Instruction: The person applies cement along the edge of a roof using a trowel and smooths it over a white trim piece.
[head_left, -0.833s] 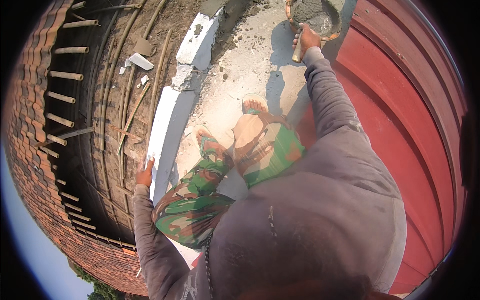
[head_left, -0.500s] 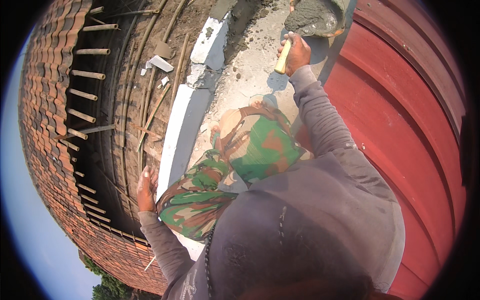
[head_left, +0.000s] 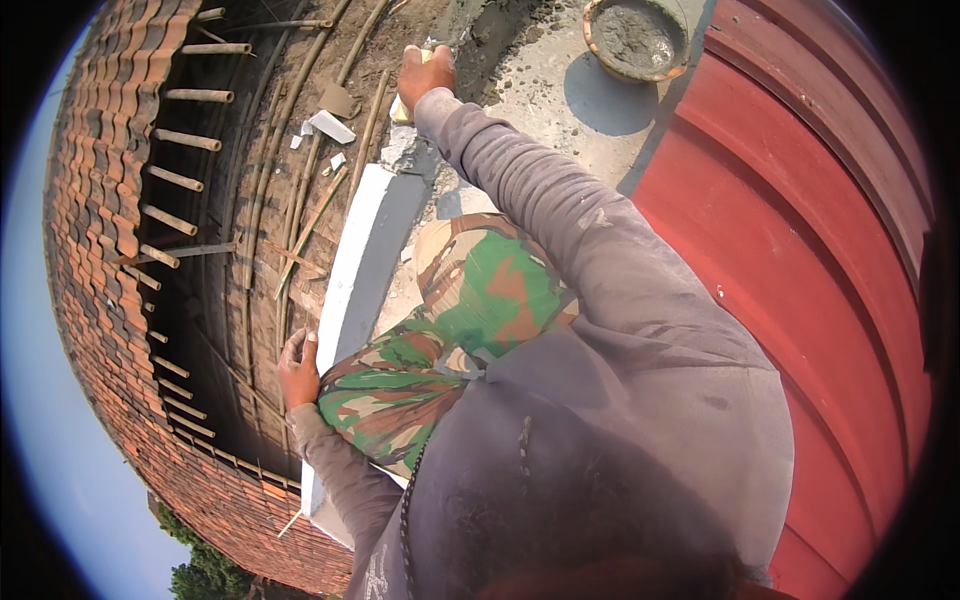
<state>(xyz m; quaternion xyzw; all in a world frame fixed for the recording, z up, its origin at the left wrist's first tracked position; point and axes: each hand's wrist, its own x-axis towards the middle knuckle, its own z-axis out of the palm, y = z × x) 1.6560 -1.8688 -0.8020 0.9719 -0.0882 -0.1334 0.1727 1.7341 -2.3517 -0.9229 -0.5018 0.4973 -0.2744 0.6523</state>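
Note:
My right hand (head_left: 428, 75) is closed round the pale yellow handle of a trowel (head_left: 400, 110), above the broken stretch of a low wall (head_left: 355, 255). The hand and arm hide its blade. Fresh grey mortar (head_left: 475, 35) lies along the wall just past the hand. Beside my left thigh, at the outer edge of the wall, my left hand (head_left: 299, 368) holds nothing, its thumb apart from loosely curled fingers. Up at the right stands a round bucket (head_left: 594, 50) with grey mortar (head_left: 632, 35) inside.
On the left, beyond the wall, a drop shows bamboo poles (head_left: 285, 110) and white broken pieces (head_left: 330, 127). A tiled roof (head_left: 90, 260) with protruding poles borders it. Red metal roofing (head_left: 770, 230) slopes along the right. Mortar crumbs dot the concrete ledge (head_left: 535, 130).
My right hand has swung left from the mortar bucket to the wall, carrying the trowel. The bucket now shows whole. My left hand stays near the thigh, its fingers slightly shifted.

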